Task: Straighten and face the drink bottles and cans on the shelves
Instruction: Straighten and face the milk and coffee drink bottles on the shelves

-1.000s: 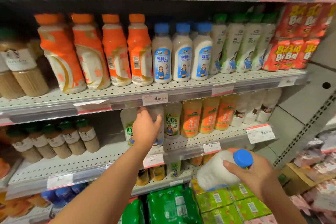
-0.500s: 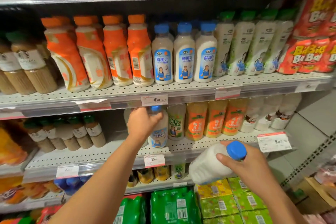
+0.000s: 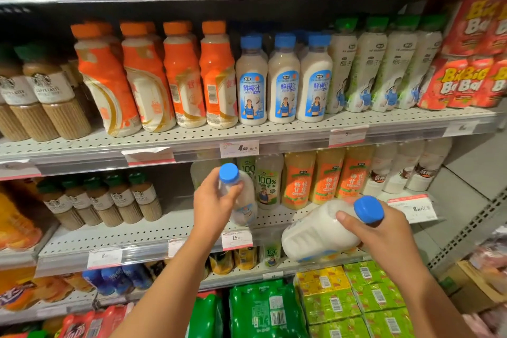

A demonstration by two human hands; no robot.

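My left hand [image 3: 212, 207] grips a blue-capped white milk bottle [image 3: 242, 200] by its neck and shoulder, tilted out in front of the middle shelf [image 3: 131, 239]. My right hand [image 3: 384, 236] holds a second blue-capped white bottle [image 3: 318, 230] nearly on its side, fingers round the neck below the cap. Three matching blue-capped bottles [image 3: 284, 82] stand label-forward on the upper shelf [image 3: 274, 132]. Just right of my left hand stands a pale "100%" bottle [image 3: 268, 181], then orange-labelled bottles [image 3: 326, 175].
Orange-capped bottles [image 3: 153, 79] and coffee bottles [image 3: 49, 101] fill the upper shelf's left; green-capped white bottles [image 3: 384, 66] and red packs [image 3: 466, 63] its right. Small coffee bottles [image 3: 109, 200] sit on the middle shelf. Green and yellow-green packs [image 3: 329, 302] lie below. A price tag [image 3: 237, 237] hangs under my left hand.
My left hand has drawn a blue-capped bottle out from the middle shelf and tilted it forward. My right hand, still holding its bottle, has risen slightly. The view has moved closer.
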